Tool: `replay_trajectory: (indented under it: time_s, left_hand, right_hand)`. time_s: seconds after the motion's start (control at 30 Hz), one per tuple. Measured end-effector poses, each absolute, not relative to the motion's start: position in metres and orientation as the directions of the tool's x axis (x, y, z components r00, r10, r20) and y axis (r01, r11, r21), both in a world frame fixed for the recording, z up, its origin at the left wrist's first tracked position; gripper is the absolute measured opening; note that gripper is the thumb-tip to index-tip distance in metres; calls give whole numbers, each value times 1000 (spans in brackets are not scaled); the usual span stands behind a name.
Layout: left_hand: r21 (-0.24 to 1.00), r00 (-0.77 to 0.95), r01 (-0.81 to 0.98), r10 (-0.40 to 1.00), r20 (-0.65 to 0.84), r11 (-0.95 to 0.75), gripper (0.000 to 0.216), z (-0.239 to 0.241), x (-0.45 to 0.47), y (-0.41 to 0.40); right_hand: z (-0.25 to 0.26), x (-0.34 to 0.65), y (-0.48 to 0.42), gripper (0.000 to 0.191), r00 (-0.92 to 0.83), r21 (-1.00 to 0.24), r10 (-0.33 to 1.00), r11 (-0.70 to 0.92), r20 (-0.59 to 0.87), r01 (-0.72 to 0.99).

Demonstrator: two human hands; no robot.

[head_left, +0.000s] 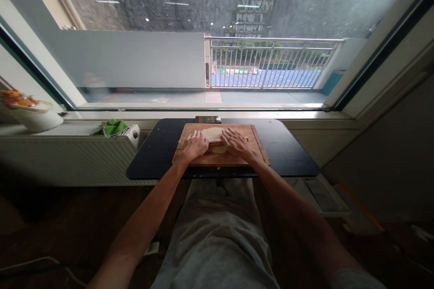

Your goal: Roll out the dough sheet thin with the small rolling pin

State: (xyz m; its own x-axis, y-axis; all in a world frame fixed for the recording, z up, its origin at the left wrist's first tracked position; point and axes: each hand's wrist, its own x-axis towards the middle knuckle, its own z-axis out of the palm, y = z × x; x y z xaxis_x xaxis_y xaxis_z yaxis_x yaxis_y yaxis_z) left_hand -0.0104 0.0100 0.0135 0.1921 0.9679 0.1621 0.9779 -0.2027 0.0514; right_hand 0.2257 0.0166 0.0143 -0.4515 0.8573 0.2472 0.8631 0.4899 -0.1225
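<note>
A sheet of pale dough (213,132) lies on a wooden board (233,159), partly covered by my hands. Across it runs a thin rolling pin (214,142), of which only the middle stretch shows clearly. My left hand (195,145) is closed over the pin's left part, with whitish, floury-looking fingers. Over the right part lies my right hand (236,143), its fingers reaching forward over the pin and bent onto it. Dough shows both beyond the pin and on its near side.
The board rests on a small black table (285,153) with pale crumbs on it. Behind the board is a dark flat box (208,119). A radiator (84,158) with a green cloth (115,128) stands left, near a white pot (39,116). A large window is ahead.
</note>
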Motion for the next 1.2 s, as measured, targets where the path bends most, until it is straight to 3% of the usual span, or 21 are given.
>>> replay_trajectory:
  time_s: [0.37, 0.67, 0.83, 1.0, 1.2]
  left_hand:
    - [107, 231, 959, 941, 248, -264, 64, 7, 0, -54]
    - [87, 219, 965, 940, 261, -249, 66, 11, -3, -8]
    - [59, 214, 971, 955, 206, -230, 65, 13, -6, 23]
    - [50, 306, 948, 944, 122, -314, 64, 13, -13, 28]
    - [87, 305, 947, 950, 63, -310, 76, 13, -11, 7]
  right_hand:
    - [16, 238, -26, 65, -504, -136, 814, 556, 288, 820]
    - [13, 231, 4, 60, -446, -96, 857, 482, 257, 871]
    - [10, 224, 30, 59, -424, -94, 864, 462, 271, 882]
    - [6, 226, 24, 58, -412, -137, 865, 462, 286, 876]
    - [10, 229, -5, 66, -440, -158, 842, 503, 311, 850]
